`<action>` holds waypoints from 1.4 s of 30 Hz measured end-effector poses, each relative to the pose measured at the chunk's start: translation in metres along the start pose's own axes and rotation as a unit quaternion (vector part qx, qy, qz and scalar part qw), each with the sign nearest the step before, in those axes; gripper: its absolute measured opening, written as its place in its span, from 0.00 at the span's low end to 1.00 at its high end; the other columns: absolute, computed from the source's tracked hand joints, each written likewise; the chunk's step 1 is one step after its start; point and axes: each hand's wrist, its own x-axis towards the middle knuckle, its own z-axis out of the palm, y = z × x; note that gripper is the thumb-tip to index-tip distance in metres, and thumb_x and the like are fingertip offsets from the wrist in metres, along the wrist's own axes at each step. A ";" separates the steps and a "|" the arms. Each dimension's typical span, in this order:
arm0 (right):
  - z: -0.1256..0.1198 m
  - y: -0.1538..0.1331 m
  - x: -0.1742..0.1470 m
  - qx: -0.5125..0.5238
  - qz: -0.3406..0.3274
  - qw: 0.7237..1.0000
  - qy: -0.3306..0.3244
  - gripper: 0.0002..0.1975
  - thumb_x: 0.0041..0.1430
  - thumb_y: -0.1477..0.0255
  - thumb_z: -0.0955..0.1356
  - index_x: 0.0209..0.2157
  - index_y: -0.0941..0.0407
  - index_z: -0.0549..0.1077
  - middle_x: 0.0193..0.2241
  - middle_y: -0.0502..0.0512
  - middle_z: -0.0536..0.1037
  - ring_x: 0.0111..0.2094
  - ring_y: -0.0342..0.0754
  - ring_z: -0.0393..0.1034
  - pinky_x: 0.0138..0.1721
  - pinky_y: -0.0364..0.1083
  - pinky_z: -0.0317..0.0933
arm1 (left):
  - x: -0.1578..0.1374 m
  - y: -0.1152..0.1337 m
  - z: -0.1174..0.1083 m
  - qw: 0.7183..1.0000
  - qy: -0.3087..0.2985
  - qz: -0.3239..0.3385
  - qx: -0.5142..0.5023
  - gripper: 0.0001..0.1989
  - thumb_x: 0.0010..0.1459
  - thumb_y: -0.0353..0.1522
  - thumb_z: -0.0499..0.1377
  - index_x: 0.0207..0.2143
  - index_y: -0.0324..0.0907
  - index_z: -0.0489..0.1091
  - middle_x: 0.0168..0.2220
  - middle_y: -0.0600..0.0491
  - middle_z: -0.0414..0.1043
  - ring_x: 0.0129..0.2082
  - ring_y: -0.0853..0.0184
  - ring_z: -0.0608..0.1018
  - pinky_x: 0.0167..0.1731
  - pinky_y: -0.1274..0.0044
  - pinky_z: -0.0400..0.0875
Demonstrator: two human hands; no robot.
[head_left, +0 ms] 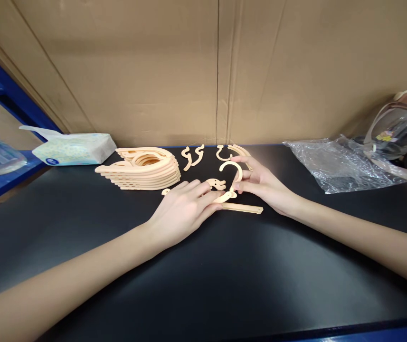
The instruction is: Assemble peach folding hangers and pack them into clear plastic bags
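Note:
My right hand (255, 179) pinches a cream hanger hook (234, 168), its curve pointing up. Just left of it, my left hand (185, 204) is closed on a cream hanger arm (223, 197), whose end meets the foot of the hook; whether the two are joined I cannot tell. A long straight hanger piece (246, 208) shows below the fingers, partly hidden by my left hand. Behind my left fingers is a small flat piece with holes (217, 184). The tip of another piece (166, 192) pokes out beyond the left knuckles.
A stack of cream folded hangers (146, 173) stands at back left, near a tissue pack (77, 148). Loose hooks (198, 156) and curved arms (241, 151) lie along the back edge. Clear plastic wrap (335, 164) and a transparent bag (399, 128) sit at right. Cardboard (153, 71) backs the black table (224, 285).

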 end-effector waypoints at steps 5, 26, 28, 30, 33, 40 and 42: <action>-0.001 0.001 0.000 0.009 -0.003 1.000 -0.004 0.26 0.51 0.76 0.71 0.50 0.51 0.60 0.27 0.43 0.75 0.31 0.42 0.72 0.42 0.48 0.65 | -0.002 -0.001 0.001 1.000 0.007 -0.001 -0.012 0.14 0.68 0.35 0.49 0.45 0.42 0.73 0.33 0.51 0.71 0.31 0.66 0.70 0.30 0.76 0.61; 0.001 -0.002 -0.011 -0.231 -0.094 0.967 0.052 0.11 0.58 0.66 0.69 0.40 0.53 0.65 0.24 0.44 0.71 0.27 0.43 0.67 0.31 0.45 0.61 | -0.005 -0.003 -0.006 0.993 0.015 -0.109 -0.050 0.13 0.68 0.34 0.48 0.48 0.39 0.67 0.35 0.53 0.72 0.33 0.67 0.74 0.29 0.77 0.63; 0.003 -0.003 -0.015 -0.339 -0.138 0.930 0.025 0.07 0.60 0.66 0.68 0.30 0.54 0.67 0.24 0.47 0.72 0.27 0.43 0.66 0.31 0.45 0.60 | -0.006 -0.003 -0.009 0.988 -0.005 -0.134 -0.079 0.14 0.68 0.36 0.47 0.49 0.40 0.66 0.38 0.53 0.72 0.34 0.67 0.75 0.30 0.77 0.64; 0.004 -0.004 -0.018 -0.433 -0.197 0.879 -0.015 0.08 0.61 0.66 0.67 0.30 0.55 0.69 0.28 0.50 0.73 0.30 0.45 0.66 0.32 0.46 0.60 | -0.008 -0.003 -0.011 0.979 -0.025 -0.161 -0.121 0.14 0.68 0.37 0.47 0.50 0.43 0.65 0.41 0.53 0.72 0.37 0.66 0.76 0.32 0.76 0.66; 0.006 -0.004 -0.021 -0.507 -0.271 0.813 -0.093 0.09 0.63 0.65 0.65 0.41 0.55 0.71 0.37 0.55 0.76 0.38 0.49 0.67 0.38 0.48 0.63 | -0.009 -0.005 -0.015 0.957 -0.046 -0.203 -0.204 0.15 0.67 0.39 0.48 0.53 0.46 0.63 0.44 0.53 0.72 0.41 0.65 0.76 0.37 0.75 0.69; 0.006 -0.003 -0.018 -0.528 -0.289 0.792 -0.107 0.09 0.68 0.73 0.58 0.39 0.57 0.69 0.36 0.56 0.74 0.38 0.47 0.65 0.41 0.47 0.62 | -0.004 -0.001 -0.021 0.810 -0.108 -0.302 -0.491 0.16 0.62 0.40 0.53 0.50 0.44 0.59 0.36 0.54 0.69 0.22 0.74 0.70 0.16 0.83 0.64; 0.007 -0.004 -0.017 -0.527 -0.288 0.792 -0.108 0.09 0.68 0.75 0.57 0.38 0.56 0.67 0.35 0.55 0.72 0.36 0.47 0.64 0.39 0.48 0.61 | -0.003 0.000 -0.021 0.762 -0.116 -0.318 -0.553 0.16 0.60 0.39 0.56 0.48 0.43 0.59 0.36 0.53 0.69 0.24 0.72 0.71 0.15 0.82 0.65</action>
